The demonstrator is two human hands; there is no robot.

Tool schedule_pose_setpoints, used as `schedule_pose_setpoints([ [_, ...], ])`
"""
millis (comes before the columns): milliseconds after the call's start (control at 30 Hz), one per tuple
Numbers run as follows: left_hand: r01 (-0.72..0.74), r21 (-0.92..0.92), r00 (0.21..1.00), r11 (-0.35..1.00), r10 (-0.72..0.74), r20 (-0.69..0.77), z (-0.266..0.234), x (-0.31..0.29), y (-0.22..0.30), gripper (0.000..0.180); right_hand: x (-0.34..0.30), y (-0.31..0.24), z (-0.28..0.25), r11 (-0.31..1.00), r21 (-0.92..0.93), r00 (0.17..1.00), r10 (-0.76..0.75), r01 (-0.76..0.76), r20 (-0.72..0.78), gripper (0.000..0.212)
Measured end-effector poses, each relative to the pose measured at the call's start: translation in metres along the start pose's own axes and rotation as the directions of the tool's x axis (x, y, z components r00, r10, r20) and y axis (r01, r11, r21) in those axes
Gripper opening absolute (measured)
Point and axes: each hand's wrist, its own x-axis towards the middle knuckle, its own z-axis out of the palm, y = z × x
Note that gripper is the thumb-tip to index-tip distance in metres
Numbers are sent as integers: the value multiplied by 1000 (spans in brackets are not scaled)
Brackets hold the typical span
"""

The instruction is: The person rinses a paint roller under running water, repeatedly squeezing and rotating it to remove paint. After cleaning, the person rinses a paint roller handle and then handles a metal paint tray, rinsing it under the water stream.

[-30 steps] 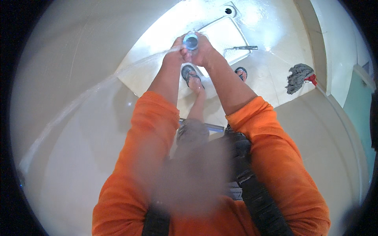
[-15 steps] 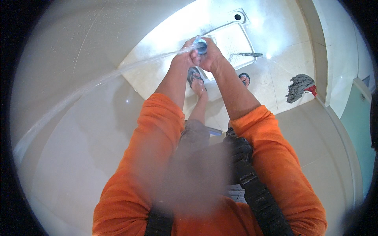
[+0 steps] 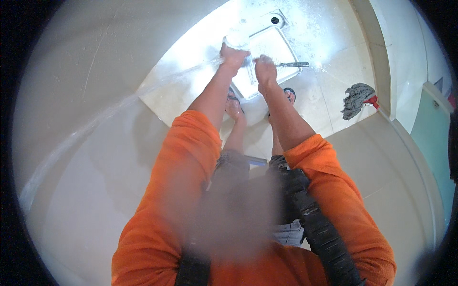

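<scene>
My left hand [image 3: 234, 57] reaches out over a white squat toilet [image 3: 281, 40]. Its fingers are wrapped round a pale, rounded thing [image 3: 236, 42], washed out by glare. A stream of water [image 3: 119, 107] crosses from the lower left to this hand, and water falls beside it. A short gap to the right, my right hand [image 3: 265, 69] is closed, its fingers curled and blurred by wet. What it holds, if anything, is hidden. Past it a dark and silver bar [image 3: 296, 64] lies across the toilet's right edge.
The drain hole [image 3: 275, 20] is at the far end. A grey mop head [image 3: 357, 101] with a red fitting rests near the right wall. My sandalled feet [image 3: 234, 106] stand before the toilet. A blue-edged bar [image 3: 256, 160] lies behind them. A pale green door [image 3: 431, 138] stands right.
My hands, together round a blue round thing before, have parted. The left has lifted slightly away with the pale thing; the right has moved right and nearer. Water splashes wider over the floor.
</scene>
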Motion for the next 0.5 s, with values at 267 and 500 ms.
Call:
schedule_pose_setpoints([
  [267,-218,-337,964,916,256,73,-3,-2,-38,43,-45,-83,12,770,-451,871,-489,452,37,80],
  [500,49,-451,989,891,20,146,-31,-33,-20,41,-58,-83,16,787,-390,859,-512,478,22,68],
])
